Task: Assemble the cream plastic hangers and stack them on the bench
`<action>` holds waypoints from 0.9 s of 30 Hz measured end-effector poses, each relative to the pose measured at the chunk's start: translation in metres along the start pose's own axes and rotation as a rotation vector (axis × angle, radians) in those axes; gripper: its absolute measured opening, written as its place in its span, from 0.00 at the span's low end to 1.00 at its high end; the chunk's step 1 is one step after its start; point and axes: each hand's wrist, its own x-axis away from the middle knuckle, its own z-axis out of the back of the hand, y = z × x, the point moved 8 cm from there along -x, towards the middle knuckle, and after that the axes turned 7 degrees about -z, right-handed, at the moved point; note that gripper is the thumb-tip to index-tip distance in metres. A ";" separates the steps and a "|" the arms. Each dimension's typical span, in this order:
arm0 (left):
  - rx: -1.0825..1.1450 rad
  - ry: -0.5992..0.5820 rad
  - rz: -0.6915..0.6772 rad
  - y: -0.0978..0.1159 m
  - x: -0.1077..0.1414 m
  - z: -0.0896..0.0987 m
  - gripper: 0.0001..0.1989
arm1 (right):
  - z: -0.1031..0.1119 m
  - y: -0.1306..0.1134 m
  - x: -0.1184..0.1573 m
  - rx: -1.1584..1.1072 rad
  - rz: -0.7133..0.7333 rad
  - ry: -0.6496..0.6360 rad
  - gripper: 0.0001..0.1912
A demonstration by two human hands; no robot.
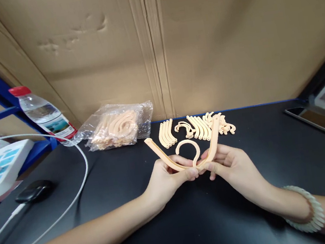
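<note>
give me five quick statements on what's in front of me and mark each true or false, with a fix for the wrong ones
1. The left hand and the right hand both hold the joined curved pieces. True.
2. The hook lies apart from the hands. False: it rises between the curved pieces, right where the fingers grip.
3. The clear bag lies between the bottle and the row of loose strips. True.
4. The bottle has a blue cap. False: its cap is red.
5. A beaded bracelet is on the right wrist. True.
</note>
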 end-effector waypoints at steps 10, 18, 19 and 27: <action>-0.061 0.034 -0.011 0.001 0.002 -0.001 0.10 | 0.004 0.008 0.000 -0.069 -0.077 0.049 0.16; -0.111 0.082 -0.016 0.004 0.002 0.003 0.09 | 0.001 0.006 -0.002 0.011 -0.038 0.010 0.16; -0.111 0.085 -0.004 0.004 0.002 0.003 0.09 | 0.001 0.002 -0.002 0.025 -0.019 -0.007 0.16; -0.043 0.157 0.010 0.004 0.002 0.017 0.10 | 0.041 -0.031 -0.025 0.092 -0.021 -0.198 0.12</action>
